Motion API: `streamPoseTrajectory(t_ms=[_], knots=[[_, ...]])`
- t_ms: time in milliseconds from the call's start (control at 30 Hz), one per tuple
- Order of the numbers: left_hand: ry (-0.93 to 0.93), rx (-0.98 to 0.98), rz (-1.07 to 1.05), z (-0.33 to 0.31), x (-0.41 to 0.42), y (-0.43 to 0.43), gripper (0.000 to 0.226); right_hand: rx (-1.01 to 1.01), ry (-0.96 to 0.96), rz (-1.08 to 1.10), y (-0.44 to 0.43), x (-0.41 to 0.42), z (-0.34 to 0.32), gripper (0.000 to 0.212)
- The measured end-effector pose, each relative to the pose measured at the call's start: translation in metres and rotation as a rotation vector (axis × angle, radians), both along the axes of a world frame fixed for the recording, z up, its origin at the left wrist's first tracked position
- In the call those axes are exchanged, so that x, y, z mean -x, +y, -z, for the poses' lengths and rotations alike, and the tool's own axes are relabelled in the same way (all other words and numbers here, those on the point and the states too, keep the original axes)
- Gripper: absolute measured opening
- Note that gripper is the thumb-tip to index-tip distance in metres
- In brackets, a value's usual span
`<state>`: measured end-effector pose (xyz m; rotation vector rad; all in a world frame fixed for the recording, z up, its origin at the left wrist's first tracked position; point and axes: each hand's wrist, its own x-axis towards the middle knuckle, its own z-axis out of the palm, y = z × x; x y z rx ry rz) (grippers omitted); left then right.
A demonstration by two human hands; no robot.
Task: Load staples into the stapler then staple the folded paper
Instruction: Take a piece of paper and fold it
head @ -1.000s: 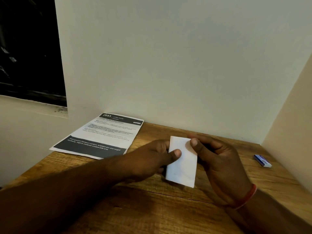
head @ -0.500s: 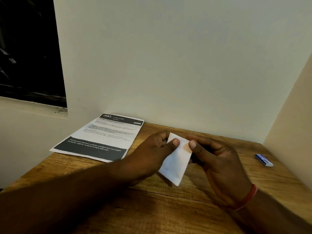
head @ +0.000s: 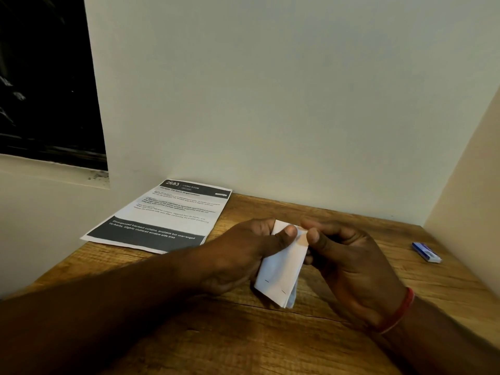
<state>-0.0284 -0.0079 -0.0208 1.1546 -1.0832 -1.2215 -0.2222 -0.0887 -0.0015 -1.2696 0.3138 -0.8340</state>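
The small print on the printed sheet (head: 162, 215) cannot be read. The folded paper (head: 281, 272), tilted over the wooden table (head: 243, 342), is pinched at its top by the left hand (head: 243, 255) and the right hand (head: 349, 263); the fingers behind it are hidden. A small blue box (head: 426, 252) is seen far right.

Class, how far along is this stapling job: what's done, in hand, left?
Done: two short dark marks, likely staples, sit near the lower edge of the folded paper. In hand: the left hand and right hand pinch its top edge. Remaining: perhaps nothing; no stapler shows, and a small blue box lies apart on the table.
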Motion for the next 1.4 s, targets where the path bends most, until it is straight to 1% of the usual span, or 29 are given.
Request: streamPoseTrajectory(t_ms=[133,233,367,567,700,800,867,900,967,1000,1067,1100,1167,1333,1400], knots=[[0.074,-0.01,0.035,-0.001,-0.003,0.0,0.055,-0.007,0.01,-0.024,0.002,0.0,-0.002,0.072],[0.085,-0.006,0.03,0.0,-0.004,-0.001,0.056,-0.012,0.012,-0.033,0.002,0.001,-0.002,0.072],[0.1,0.042,0.059,-0.002,-0.004,0.0,0.051,0.006,0.012,-0.042,0.004,0.002,-0.003,0.071],[0.115,0.046,0.085,-0.007,-0.004,0.002,0.052,0.046,-0.037,-0.028,0.006,0.002,-0.003,0.064],[0.106,0.051,0.064,-0.006,-0.005,0.003,0.056,0.046,-0.033,-0.036,0.007,0.002,-0.004,0.061],[0.061,0.091,0.034,-0.005,-0.005,0.002,0.055,0.061,-0.021,-0.004,0.006,0.001,-0.004,0.065],[-0.042,0.146,-0.041,-0.008,-0.003,0.004,0.045,0.115,-0.026,0.055,0.005,0.001,-0.003,0.072],[-0.119,0.185,-0.114,-0.01,-0.002,0.005,0.037,0.156,-0.022,0.094,0.005,0.001,-0.003,0.072],[-0.286,0.297,-0.277,-0.014,0.0,0.008,0.023,0.23,0.001,0.179,0.006,0.002,-0.004,0.062],[-0.353,0.36,-0.334,-0.014,0.0,0.008,0.021,0.266,0.016,0.221,0.007,0.002,-0.005,0.055],[-0.426,0.45,-0.406,-0.014,0.002,0.007,0.02,0.348,0.042,0.278,0.009,0.001,-0.006,0.039],[-0.442,0.476,-0.426,-0.013,0.002,0.006,0.02,0.377,0.044,0.298,0.009,0.001,-0.005,0.032],[-0.452,0.498,-0.442,-0.012,0.003,0.005,0.023,0.407,0.044,0.329,0.009,0.001,-0.004,0.027],[-0.425,0.471,-0.437,-0.014,0.005,0.008,0.022,0.521,0.074,0.406,0.003,0.004,-0.003,0.024],[-0.422,0.497,-0.439,-0.015,0.004,0.009,0.021,0.573,0.098,0.46,-0.001,0.006,-0.003,0.025]])
